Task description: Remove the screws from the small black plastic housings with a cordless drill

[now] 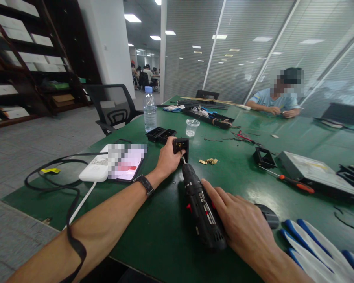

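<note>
My left hand grips a small black plastic box, its open side turned toward me. Brass-coloured bits show inside the box. In my right hand is a black cordless drill with red switches, lying on its side. Its bit reaches to the box, close to my left fingertips; whether it sits on a screw is too small to tell. Several small brass plates lie on the green table just right of the box. Two more black boxes are behind my left hand.
A water bottle and a clear plastic cup stand beyond my hands. A phone, white charger and cable lie left. To the right are a screwdriver, metal case and gloves. Another person sits across.
</note>
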Action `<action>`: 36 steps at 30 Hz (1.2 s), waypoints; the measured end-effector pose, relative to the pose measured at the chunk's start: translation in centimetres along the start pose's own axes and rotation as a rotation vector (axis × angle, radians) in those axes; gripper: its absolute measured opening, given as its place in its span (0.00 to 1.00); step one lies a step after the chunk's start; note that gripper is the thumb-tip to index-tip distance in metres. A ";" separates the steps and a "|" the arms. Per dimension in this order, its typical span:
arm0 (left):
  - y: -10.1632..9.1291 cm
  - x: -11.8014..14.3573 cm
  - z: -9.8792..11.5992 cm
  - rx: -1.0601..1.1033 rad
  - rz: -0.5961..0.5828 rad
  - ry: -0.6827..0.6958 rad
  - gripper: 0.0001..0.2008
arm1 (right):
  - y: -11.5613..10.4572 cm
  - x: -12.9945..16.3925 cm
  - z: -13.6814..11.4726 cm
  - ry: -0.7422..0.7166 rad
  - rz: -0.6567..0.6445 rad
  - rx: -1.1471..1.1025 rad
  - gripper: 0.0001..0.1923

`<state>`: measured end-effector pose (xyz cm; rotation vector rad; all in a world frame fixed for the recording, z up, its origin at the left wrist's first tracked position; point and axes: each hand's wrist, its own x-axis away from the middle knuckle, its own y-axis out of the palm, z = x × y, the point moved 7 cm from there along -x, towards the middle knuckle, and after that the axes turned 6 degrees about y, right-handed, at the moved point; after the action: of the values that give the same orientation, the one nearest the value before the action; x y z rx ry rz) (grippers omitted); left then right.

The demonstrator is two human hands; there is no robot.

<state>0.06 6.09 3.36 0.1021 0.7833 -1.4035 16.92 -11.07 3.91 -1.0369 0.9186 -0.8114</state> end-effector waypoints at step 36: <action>0.2 -0.1 0.1 0.026 -0.018 0.053 0.18 | 0.1 -0.1 0.0 -0.005 0.020 0.030 0.46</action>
<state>0.33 6.13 3.41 0.1533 0.8112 -1.4338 16.91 -10.91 3.89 -1.0020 0.9090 -0.8032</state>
